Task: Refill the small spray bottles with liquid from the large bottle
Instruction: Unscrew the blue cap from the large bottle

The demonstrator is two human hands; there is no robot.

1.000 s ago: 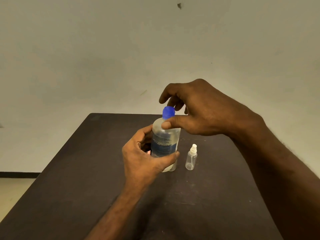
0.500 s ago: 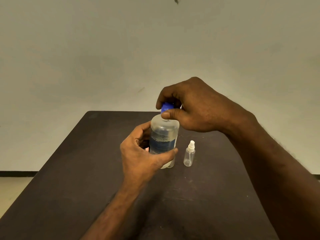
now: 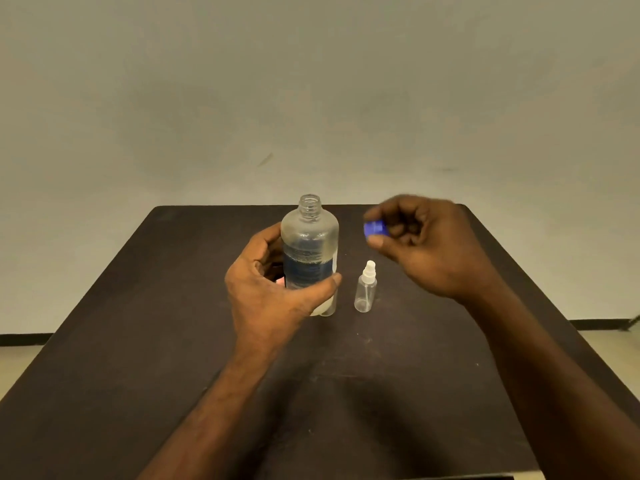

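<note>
A: Status of the large bottle (image 3: 309, 252)?

B: Upright on the table (image 3: 138, 341), uncapped; left hand (image 3: 273, 289) wraps it, steadying.

A: Right hand (image 3: 422, 244)?

B: Pinches the blue cap (image 3: 375, 227), held clear. The spray bottle (image 3: 365, 289) stands just beside, capped.

The right hand (image 3: 429, 247) has lifted the blue cap (image 3: 375, 227) off the large bottle (image 3: 309, 254).

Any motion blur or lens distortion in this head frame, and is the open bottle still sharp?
Head view: the right hand pinching the blue cap is motion-blurred; the large bottle, gripped by the left hand, and the small spray bottle are sharp; wide-angle bowing splays the table edges; lighting dim, soft arm shadows.
</note>
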